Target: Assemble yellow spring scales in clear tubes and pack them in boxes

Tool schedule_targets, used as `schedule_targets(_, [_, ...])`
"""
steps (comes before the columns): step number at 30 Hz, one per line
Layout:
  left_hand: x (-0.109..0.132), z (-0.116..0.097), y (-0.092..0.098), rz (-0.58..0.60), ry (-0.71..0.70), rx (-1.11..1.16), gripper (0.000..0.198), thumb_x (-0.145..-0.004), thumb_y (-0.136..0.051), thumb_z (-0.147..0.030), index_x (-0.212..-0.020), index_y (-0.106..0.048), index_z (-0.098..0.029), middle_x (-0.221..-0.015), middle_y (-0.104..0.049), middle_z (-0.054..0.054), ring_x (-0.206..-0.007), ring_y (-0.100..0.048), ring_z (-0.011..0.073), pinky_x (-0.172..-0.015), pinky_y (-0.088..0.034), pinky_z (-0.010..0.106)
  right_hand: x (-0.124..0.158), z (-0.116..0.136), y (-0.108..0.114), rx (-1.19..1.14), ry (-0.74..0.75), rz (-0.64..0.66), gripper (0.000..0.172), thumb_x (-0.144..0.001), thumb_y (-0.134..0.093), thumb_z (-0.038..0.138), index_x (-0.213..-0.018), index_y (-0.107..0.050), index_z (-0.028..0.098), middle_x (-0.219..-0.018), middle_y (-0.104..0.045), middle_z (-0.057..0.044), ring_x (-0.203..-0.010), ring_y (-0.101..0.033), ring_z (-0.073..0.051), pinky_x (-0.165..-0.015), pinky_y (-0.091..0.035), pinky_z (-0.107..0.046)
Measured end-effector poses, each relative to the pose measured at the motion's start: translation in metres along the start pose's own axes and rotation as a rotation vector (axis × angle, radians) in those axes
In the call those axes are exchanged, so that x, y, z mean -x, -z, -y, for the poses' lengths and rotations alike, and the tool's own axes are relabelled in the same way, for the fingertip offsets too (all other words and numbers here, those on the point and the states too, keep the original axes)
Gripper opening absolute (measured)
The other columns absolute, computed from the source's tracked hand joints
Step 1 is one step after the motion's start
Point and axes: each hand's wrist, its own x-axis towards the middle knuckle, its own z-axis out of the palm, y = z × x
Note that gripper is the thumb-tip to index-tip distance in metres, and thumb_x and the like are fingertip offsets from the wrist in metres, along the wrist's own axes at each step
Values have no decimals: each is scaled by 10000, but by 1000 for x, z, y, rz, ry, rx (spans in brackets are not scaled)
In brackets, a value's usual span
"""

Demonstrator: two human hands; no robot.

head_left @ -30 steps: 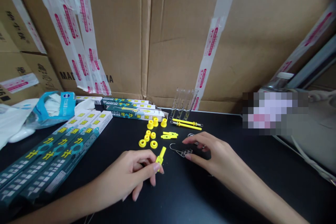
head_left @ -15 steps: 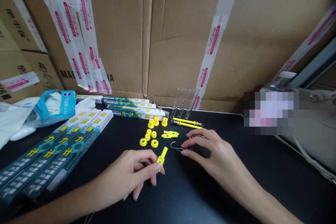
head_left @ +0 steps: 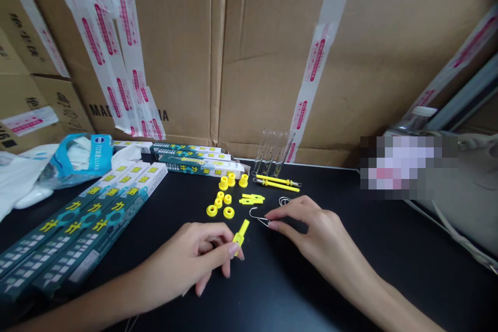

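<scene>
Currently, the left hand (head_left: 187,259) is curled and pinches a yellow plastic strip (head_left: 241,233) between thumb and fingers, with the strip's upper end standing clear of the fingertips and tilted away from the wrist. The right hand (head_left: 311,231) reaches in from the other side with its fingers loosely apart. Its fingertips (head_left: 274,225) meet the shank of a thin wire hook (head_left: 257,216), but I cannot tell whether they are pinching it. A second wire loop (head_left: 285,201) lies just beyond that hand.

Between and beyond the hands, small yellow parts sit apart on the table (head_left: 303,290): a loose group of yellow rings and bushings (head_left: 223,199), a flat notched yellow piece (head_left: 252,199), and two yellow rods with metal ends (head_left: 277,183). Clear glass tubes (head_left: 272,153) stand close behind them, against the wall of cartons.

The table is black. To the left lie long teal boxes with yellow lettering (head_left: 81,228), and more of them (head_left: 198,167) lie along the back edge. Further left are a blue packet (head_left: 80,158) and a white plastic bag (head_left: 19,181). Cardboard cartons (head_left: 249,52) sealed with printed white tape (head_left: 128,52) fill the background, and a pixelated patch (head_left: 408,166) hides something at the right.
</scene>
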Motion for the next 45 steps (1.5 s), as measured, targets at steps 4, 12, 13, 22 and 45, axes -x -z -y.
schedule_targets(4, [-1,4,0,5,-6,-1,294,-941,-556,-439,-912,-670,-169,-714,-636,-46,-365,-422,21,-282,-282,92,1,-1,-2,18,31,-23,149,-831,-763,162,-898,-811,286,-831,-716,-41,-790,-703,-247,-747,-570,-389])
schedule_targets(12, [-1,1,1,9,0,-6,277,-948,-552,-412,-918,-673,-164,-709,-636,-44,-375,-427,23,-296,-281,100,2,-4,-3,-2,76,-20,156,-870,-713,176,-931,-800,291,-867,-720,-47,-827,-699,-261,-775,-558,-438])
schedule_targets(13, [-1,0,1,8,3,-5,281,-946,-552,-416,-917,-672,-164,-708,-636,-44,-375,-426,24,-295,-282,101,2,-4,-2,-15,75,-16,156,-877,-701,180,-935,-798,288,-877,-724,-49,-836,-699,-261,-783,-556,-437])
schedule_targets(22, [-1,9,0,-2,-35,-7,296,-950,-550,-441,-905,-673,-176,-699,-642,-49,-370,-433,26,-304,-275,116,7,3,-1,-309,76,-19,161,-910,-644,302,-992,-782,305,-912,-769,-4,-838,-697,-210,-759,-526,-323])
schedule_targets(45, [3,8,-1,5,-110,-153,284,-937,-584,-435,-874,-703,-186,-633,-560,-54,-529,-503,84,-410,-373,116,24,24,-21,-628,26,155,122,-902,-696,326,-992,-761,276,-875,-793,17,-802,-733,-169,-755,-541,-240])
